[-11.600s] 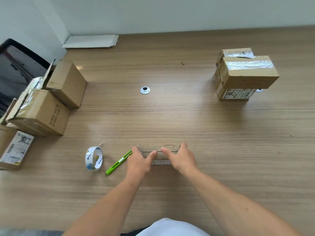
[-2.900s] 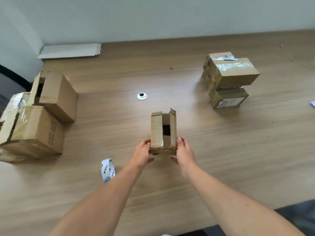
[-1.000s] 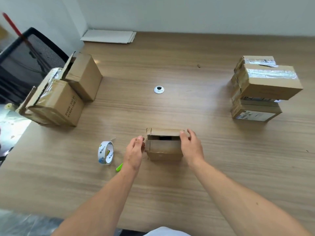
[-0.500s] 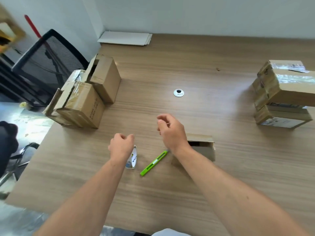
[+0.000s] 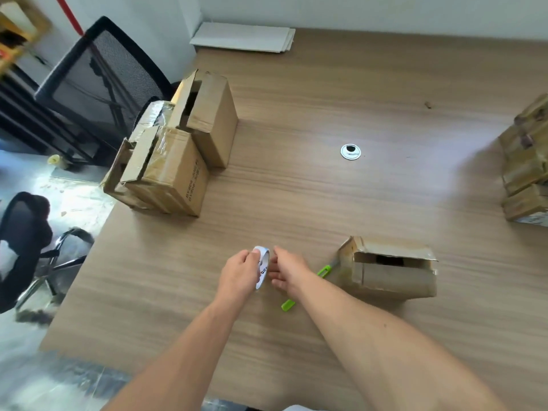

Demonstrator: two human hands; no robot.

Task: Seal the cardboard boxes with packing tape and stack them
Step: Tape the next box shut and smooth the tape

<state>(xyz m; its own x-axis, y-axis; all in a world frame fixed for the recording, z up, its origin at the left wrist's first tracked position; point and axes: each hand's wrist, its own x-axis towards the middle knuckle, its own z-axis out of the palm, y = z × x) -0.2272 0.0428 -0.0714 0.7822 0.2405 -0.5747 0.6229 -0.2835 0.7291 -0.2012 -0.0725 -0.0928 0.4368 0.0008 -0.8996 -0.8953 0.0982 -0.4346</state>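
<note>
Centrally, low on the tabletop (image 5: 296, 203), found the roll of packing tape (image 5: 262, 266) standing on edge, white with dark print. Saw the left hand (image 5: 238, 275) against its left side, grip closed on the roll with the thumb over the top rim. Saw the right hand (image 5: 289, 274) just beside the roll's right face, fingers loosely curled toward it. Could not tell whether that grip held the roll or only touched it.

Noted a green utility knife (image 5: 323, 271) lying flat under the right wrist, partly hidden by the forearm and pointing toward the small cardboard box (image 5: 391, 271). Found that box resting on the tabletop right of the hands, flaps folded over, with a dark gap showing along the near side.

Farther right, at the frame's edge, made out a blurred stack of boxes (image 5: 525, 170). Farther left, near the tabletop's edge, saw two larger boxes (image 5: 178, 161) touching each other, flaps loose. Beyond, noted a round cable grommet (image 5: 350, 151) set in the wood and flat white sheets (image 5: 243, 37) by the wall. Off the tabletop at left, saw a black mesh chair (image 5: 98, 72).
</note>
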